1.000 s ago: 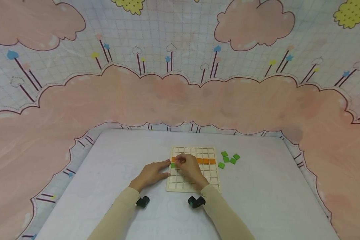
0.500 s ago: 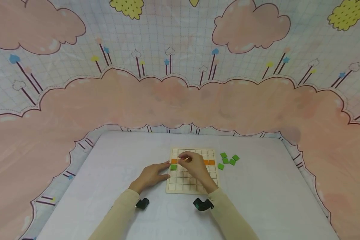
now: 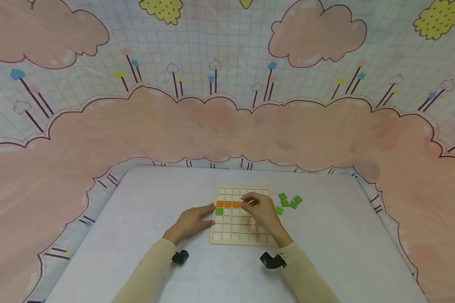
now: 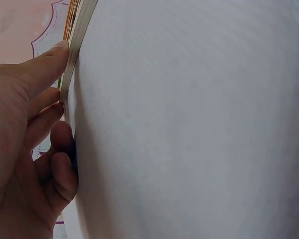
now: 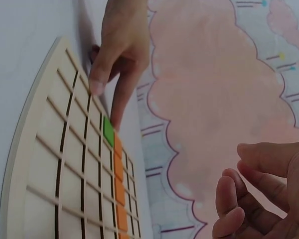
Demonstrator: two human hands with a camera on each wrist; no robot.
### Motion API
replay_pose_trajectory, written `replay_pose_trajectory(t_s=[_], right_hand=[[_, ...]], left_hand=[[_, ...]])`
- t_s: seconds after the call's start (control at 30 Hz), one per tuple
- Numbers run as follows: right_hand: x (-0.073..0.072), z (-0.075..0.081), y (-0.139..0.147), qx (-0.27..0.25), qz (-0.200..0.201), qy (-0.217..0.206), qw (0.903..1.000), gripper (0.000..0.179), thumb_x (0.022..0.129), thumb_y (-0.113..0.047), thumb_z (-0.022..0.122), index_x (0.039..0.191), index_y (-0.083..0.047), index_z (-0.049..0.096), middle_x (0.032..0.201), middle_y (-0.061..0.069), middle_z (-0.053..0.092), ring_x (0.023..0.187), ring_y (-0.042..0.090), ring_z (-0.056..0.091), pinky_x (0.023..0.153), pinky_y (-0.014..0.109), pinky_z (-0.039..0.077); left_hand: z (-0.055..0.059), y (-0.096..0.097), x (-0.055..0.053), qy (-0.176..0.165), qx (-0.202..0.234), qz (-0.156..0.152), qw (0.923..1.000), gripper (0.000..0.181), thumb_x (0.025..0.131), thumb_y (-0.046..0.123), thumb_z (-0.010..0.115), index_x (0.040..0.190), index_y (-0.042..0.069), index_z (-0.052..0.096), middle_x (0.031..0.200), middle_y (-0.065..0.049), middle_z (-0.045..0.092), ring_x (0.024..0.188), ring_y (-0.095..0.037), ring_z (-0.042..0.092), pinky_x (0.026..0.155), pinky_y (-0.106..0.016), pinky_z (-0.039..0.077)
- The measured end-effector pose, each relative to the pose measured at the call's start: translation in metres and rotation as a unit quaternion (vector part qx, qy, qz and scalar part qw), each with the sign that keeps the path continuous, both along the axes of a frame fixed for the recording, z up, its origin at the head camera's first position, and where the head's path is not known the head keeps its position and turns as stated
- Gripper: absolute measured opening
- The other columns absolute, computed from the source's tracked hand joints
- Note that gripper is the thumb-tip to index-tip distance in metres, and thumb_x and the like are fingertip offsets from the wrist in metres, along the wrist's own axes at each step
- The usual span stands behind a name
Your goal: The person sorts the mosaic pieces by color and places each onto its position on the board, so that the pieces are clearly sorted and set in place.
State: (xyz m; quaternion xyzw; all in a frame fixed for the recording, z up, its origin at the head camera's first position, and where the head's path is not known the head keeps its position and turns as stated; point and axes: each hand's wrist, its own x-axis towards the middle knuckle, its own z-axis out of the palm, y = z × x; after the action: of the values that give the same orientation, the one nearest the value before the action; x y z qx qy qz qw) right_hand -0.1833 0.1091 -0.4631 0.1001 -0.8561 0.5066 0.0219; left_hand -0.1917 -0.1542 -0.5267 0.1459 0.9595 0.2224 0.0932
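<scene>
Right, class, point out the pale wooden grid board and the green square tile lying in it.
Pale wooden grid board (image 3: pixel 236 227): head view, bare lower cell.
Green square tile (image 3: pixel 219 211): head view, middle of its top face.

White tabletop (image 3: pixel 136 210): across the lower half of the head view, far edge just below mid-frame.
Gridded board (image 3: pixel 231 227): pale, lying flat, slightly right of centre in the lower half.
Green tiles (image 3: pixel 285 203): five loose, clustered right of the board.
</scene>
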Motion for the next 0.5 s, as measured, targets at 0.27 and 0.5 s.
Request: replay_pose_trajectory(t_s=[0.27, 0.5], right_hand=[[-0.004, -0.007, 0.031, 0.01, -0.033, -0.019, 0.9992, 0.018, 0.088, -0.017, 0.074, 0.106, -0.013, 0.073, 0.098, 0.003, 0.071, 0.088, 0.019, 0.066, 0.069, 0.025, 0.055], [-0.008, -0.011, 0.057, 0.035, -0.054, 0.005, 0.9979, 0.022, 0.09, -0.018, 0.072, 0.11, -0.008, 0.072, 0.103, 0.008, 0.073, 0.092, 0.023, 0.066, 0.079, 0.03, 0.056]], left_hand=[[0.001, 0.0, 0.001, -0.003, 0.0, 0.002, 1.0, 0.061, 0.09, 0.047, 0.067, 0.144, 0.026, 0.051, 0.154, 0.01, 0.044, 0.14, -0.027, 0.046, 0.115, -0.05, 0.038], [0.002, 0.0, 0.001, -0.001, 0.001, -0.002, 1.0, 0.061, 0.09, 0.047, 0.067, 0.144, 0.026, 0.05, 0.154, 0.011, 0.044, 0.14, -0.026, 0.046, 0.116, -0.05, 0.038]])
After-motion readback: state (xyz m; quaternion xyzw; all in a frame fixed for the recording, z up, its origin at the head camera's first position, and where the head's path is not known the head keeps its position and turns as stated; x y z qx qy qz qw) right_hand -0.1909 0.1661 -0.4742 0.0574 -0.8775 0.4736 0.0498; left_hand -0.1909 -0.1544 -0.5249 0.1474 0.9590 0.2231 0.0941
